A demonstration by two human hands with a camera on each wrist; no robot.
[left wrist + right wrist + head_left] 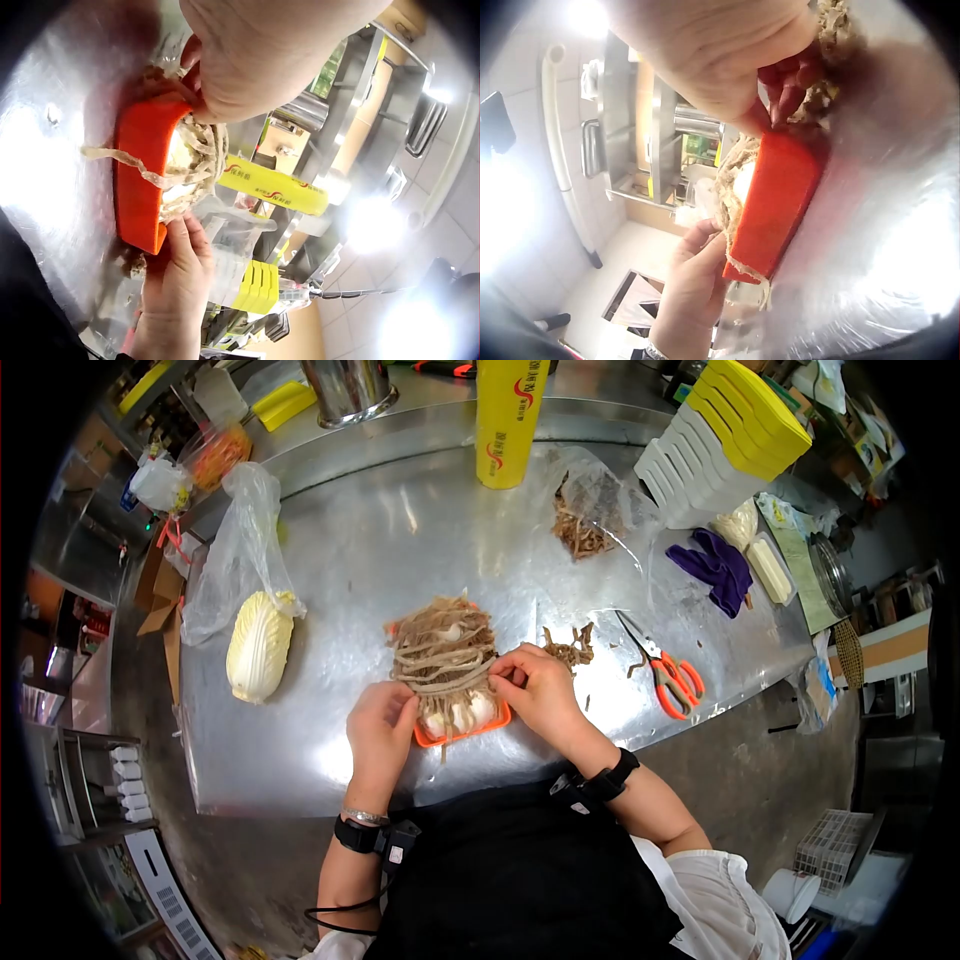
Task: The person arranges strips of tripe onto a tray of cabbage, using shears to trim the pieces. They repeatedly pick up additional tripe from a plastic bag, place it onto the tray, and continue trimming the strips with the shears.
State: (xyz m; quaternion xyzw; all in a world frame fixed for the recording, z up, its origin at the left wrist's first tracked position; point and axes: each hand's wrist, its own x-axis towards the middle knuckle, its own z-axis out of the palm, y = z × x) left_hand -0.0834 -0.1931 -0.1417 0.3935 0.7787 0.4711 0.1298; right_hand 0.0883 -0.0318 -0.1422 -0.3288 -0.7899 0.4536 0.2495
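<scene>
Near the front edge of the steel table (330,760) sits an orange tray (465,735) of pale white pieces, crossed by a thick layer of tan fibrous strands (440,650). At the tray's left side, the left hand (382,725) grips the rim with curled fingers. At its right side, the right hand (540,685) pinches the strands between fingertips and thumb. More loose strands (570,650) lie just beyond the right hand, orange-handled scissors (672,678) farther right, and a napa cabbage (258,645) well to the left.
</scene>
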